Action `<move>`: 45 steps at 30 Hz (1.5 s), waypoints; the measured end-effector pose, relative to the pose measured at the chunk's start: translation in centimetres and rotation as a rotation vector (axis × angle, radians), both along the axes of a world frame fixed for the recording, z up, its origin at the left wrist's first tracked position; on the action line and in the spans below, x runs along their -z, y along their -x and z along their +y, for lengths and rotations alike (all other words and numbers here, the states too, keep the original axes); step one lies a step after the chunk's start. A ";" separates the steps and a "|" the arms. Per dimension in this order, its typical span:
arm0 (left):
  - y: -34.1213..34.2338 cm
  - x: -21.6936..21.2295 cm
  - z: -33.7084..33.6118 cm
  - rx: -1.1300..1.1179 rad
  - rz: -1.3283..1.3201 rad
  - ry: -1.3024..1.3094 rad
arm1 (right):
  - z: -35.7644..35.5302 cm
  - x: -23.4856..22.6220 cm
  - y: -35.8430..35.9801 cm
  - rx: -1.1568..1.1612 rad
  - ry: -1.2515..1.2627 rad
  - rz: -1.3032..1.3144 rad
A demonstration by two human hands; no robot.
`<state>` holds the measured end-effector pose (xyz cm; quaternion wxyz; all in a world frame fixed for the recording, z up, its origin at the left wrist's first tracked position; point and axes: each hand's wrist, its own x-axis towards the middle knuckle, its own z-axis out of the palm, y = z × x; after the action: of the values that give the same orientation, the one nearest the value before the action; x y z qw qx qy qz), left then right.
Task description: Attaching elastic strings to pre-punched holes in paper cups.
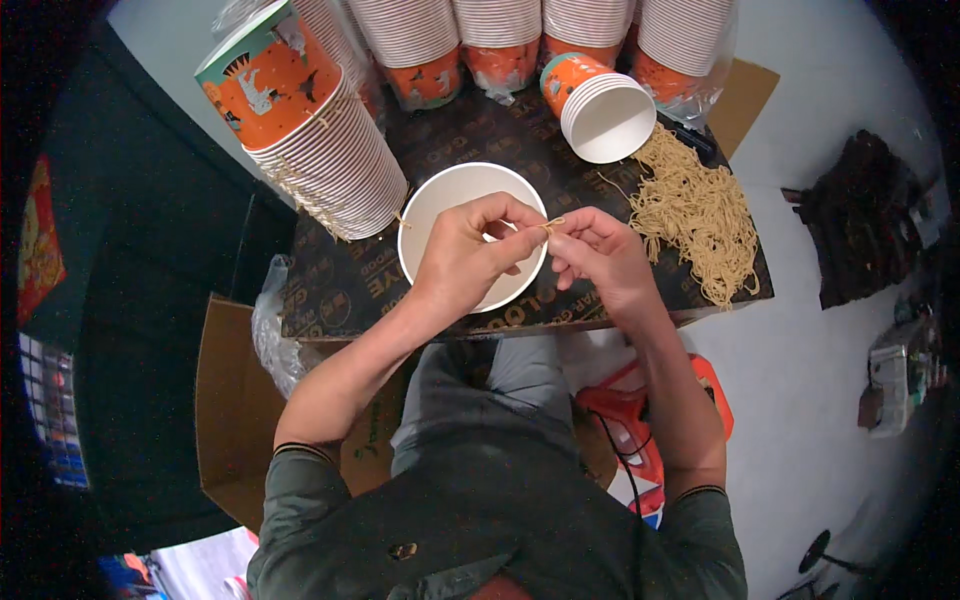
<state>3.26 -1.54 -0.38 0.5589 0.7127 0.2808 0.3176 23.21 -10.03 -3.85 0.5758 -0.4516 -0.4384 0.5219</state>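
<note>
A short piece of tan string [552, 224] runs between my fingertips. My left hand [470, 243] pinches one part of it, thumb against forefinger. From the other side my right hand [603, 257] grips it too, its fingers curled. Directly under them stands a large paper cup [424, 205], its white inside facing up and its rim partly covered by my left hand. To the right of my right hand lies a tangled heap of tan strings [705, 222]. Whether the string is knotted cannot be made out.
A tall leaning stack of orange-printed paper cups [335, 165] stands at the left, strings hanging along it. More cup stacks [500, 30] in plastic line the back. A few nested cups [605, 115] lie tipped on the dark printed board [350, 290]. A cardboard box [228, 400] is below left.
</note>
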 end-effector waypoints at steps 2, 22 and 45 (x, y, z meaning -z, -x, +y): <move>0.0 -0.2 0.0 0.006 0.005 0.011 | 0.0 0.3 0.1 0.012 0.006 0.027; 0.6 0.3 1.0 0.074 -0.053 0.296 | -0.4 0.3 -0.2 0.081 -0.023 -0.101; 0.2 -0.4 0.7 0.069 -0.046 0.378 | -1.1 2.2 -1.5 0.058 -0.078 -0.004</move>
<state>3.11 -0.87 -0.03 0.6996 0.5967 0.2982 0.2560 24.70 -11.18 -6.03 0.6068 -0.4425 -0.4463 0.4866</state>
